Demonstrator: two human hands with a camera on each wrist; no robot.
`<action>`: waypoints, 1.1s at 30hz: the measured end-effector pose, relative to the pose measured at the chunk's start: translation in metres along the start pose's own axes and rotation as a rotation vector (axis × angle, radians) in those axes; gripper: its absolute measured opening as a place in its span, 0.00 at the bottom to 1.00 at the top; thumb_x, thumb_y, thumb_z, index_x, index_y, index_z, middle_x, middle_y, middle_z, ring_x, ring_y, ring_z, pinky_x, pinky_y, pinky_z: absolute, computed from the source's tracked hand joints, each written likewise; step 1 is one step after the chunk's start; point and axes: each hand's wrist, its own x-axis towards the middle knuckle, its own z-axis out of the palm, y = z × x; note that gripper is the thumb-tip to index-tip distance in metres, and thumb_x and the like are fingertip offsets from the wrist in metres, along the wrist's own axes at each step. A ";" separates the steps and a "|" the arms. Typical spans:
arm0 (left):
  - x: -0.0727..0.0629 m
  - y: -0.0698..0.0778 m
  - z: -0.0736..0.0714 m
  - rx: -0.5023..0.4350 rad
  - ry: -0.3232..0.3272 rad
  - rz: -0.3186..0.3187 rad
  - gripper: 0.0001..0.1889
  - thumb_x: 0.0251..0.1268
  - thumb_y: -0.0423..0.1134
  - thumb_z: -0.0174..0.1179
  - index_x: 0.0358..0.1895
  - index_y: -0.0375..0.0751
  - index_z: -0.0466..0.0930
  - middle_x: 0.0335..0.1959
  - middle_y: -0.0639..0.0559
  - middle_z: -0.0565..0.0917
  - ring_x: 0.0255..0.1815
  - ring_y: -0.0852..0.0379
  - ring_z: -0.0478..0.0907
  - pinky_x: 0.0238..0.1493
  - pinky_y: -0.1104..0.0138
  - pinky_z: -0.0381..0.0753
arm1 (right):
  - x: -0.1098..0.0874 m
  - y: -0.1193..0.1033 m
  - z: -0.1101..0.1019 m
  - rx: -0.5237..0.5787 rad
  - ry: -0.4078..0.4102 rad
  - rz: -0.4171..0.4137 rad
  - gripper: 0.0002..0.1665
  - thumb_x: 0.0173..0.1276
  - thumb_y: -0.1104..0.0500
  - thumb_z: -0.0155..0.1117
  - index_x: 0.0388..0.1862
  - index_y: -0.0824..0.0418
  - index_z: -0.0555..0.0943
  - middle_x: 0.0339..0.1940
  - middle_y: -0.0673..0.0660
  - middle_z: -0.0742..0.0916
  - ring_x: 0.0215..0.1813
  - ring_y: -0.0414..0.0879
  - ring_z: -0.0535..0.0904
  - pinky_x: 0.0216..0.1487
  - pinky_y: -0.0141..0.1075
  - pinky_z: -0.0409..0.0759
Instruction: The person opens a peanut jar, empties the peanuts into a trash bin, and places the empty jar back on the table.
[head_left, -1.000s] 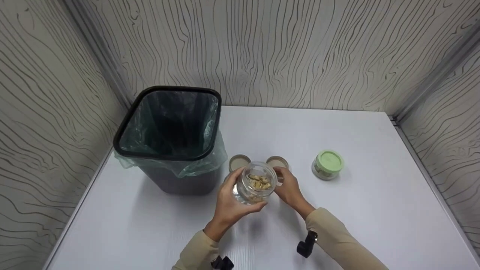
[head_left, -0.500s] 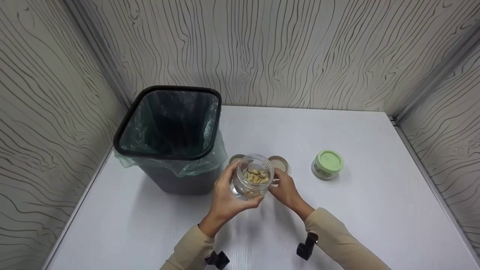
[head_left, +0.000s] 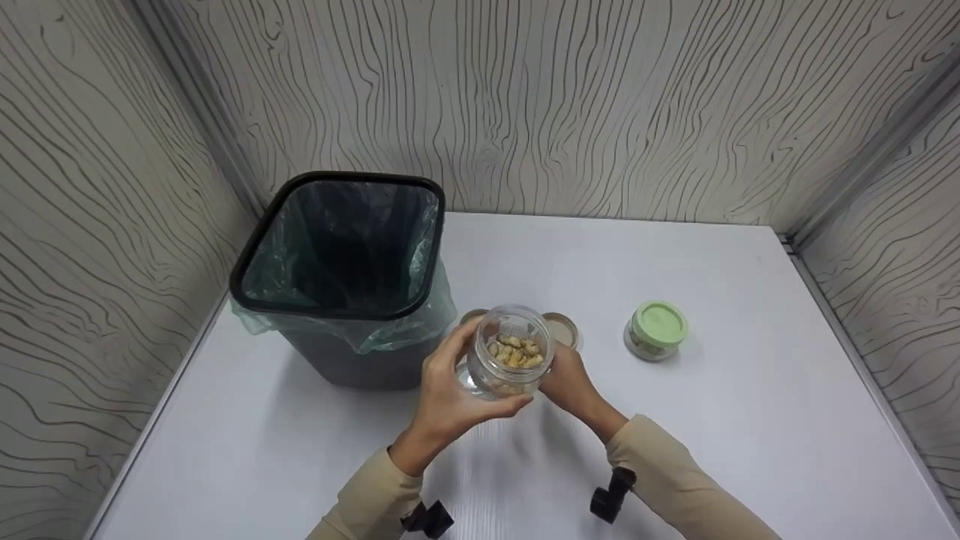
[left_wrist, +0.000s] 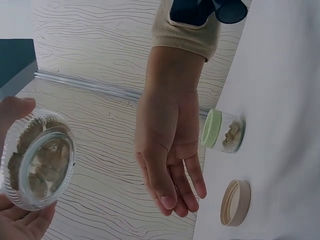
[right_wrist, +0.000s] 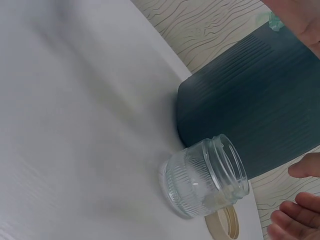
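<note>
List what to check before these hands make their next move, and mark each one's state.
1. Left hand gripping the held jar: ok, curled around its side.
2. Held jar covered: not ok, its mouth is open, with nut-like pieces inside.
3. Right hand free: ok, the left wrist view shows it holding nothing.
4. Standing jar upright and unlidded: ok in the right wrist view.
5. Held jar directly above the standing jar: cannot tell, the views leave their alignment unclear.
6. Bin open and lined: ok, a bag covers its inside.
</note>
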 end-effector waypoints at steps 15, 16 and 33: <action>0.017 0.012 -0.008 0.026 -0.011 0.073 0.45 0.33 0.45 0.80 0.61 0.32 0.71 0.55 0.40 0.82 0.54 0.50 0.82 0.56 0.64 0.83 | -0.001 -0.015 -0.002 0.089 -0.020 -0.003 0.29 0.64 0.64 0.65 0.63 0.70 0.71 0.59 0.66 0.82 0.65 0.60 0.77 0.68 0.51 0.74; 0.019 0.013 -0.009 0.025 -0.011 0.072 0.45 0.33 0.45 0.80 0.61 0.33 0.71 0.55 0.41 0.82 0.55 0.50 0.81 0.56 0.64 0.83 | -0.001 -0.018 -0.002 0.112 -0.030 0.006 0.29 0.64 0.64 0.64 0.63 0.70 0.71 0.60 0.66 0.81 0.65 0.60 0.77 0.68 0.51 0.74; 0.035 0.021 -0.029 0.032 0.025 0.005 0.47 0.31 0.41 0.81 0.62 0.30 0.69 0.57 0.42 0.80 0.59 0.51 0.78 0.63 0.66 0.78 | 0.002 -0.052 -0.012 0.236 -0.167 -0.025 0.32 0.63 0.63 0.67 0.63 0.74 0.70 0.54 0.70 0.82 0.55 0.62 0.82 0.54 0.35 0.85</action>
